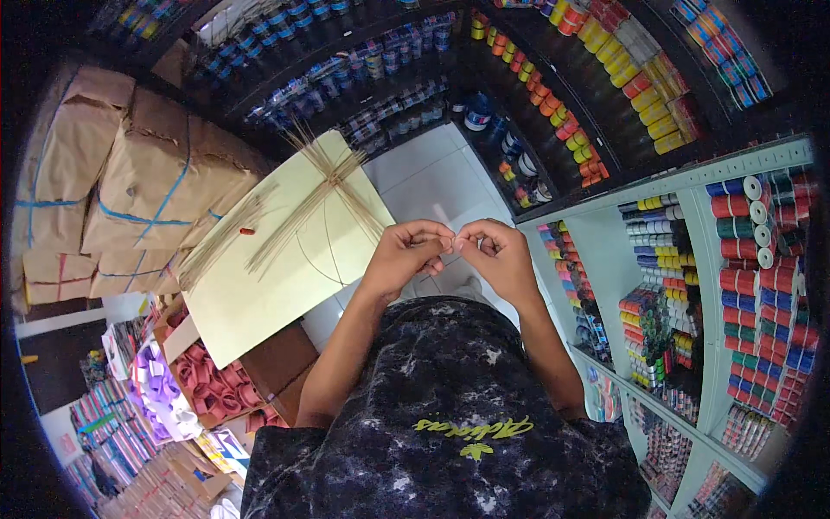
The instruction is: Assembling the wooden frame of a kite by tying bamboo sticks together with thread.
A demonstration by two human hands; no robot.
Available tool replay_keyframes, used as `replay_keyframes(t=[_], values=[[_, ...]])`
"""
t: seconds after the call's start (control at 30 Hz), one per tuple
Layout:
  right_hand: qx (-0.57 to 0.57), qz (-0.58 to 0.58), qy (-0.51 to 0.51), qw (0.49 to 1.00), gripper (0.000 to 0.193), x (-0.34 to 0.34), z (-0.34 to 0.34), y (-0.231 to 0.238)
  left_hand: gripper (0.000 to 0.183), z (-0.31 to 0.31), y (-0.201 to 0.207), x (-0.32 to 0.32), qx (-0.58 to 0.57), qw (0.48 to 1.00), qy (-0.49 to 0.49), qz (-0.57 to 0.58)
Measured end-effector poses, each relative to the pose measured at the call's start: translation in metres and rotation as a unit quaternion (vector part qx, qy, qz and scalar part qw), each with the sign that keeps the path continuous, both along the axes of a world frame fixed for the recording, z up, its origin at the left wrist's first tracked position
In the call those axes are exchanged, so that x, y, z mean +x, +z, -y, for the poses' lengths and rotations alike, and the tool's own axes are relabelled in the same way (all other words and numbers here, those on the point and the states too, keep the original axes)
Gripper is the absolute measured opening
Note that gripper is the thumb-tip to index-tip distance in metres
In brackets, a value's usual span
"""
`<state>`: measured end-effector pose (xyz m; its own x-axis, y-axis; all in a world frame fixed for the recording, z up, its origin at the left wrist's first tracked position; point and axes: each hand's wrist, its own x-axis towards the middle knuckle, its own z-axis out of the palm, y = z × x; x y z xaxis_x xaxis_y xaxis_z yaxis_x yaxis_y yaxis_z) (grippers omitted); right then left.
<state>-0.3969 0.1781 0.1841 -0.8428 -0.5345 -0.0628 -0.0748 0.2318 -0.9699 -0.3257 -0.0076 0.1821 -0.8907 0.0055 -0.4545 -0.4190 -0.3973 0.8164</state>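
Observation:
My left hand (406,255) and my right hand (494,257) meet in front of my chest, fingertips almost touching. Both are closed in a pinch. Whatever lies between the fingertips is too small to make out. To the left of them, a pale yellow tabletop (233,320) bears a bundle of thin straw-coloured strands (298,212), crossed and gathered near its far end. More loose strands (216,238) lie at the table's left side, with a small red object (247,231) beside them. A thin curved strand (316,270) bows out toward the near edge.
Paper-wrapped bales (143,173) tied with blue cord stack up on the left. Below the table, an open carton (203,363) holds pink rolls, next to purple rolls (156,389). Dark shelves (363,65) of spools stand ahead; a pale shelf unit (709,285) with thread spools is on the right.

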Motion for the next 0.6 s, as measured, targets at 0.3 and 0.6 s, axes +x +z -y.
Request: replay_keyframes(t=[0.3,0.6], values=[[0.051,-0.276,0.133,0.951,0.013,-0.014,-0.001,0.034,0.015,0.000,0.003,0.002,-0.096,0.994,-0.049,-0.036],[0.022,-0.091,0.148,0.985,0.009,-0.031,-0.004,0.036,0.015,0.004,0.015,0.008,-0.015,0.999,-0.043,-0.014]])
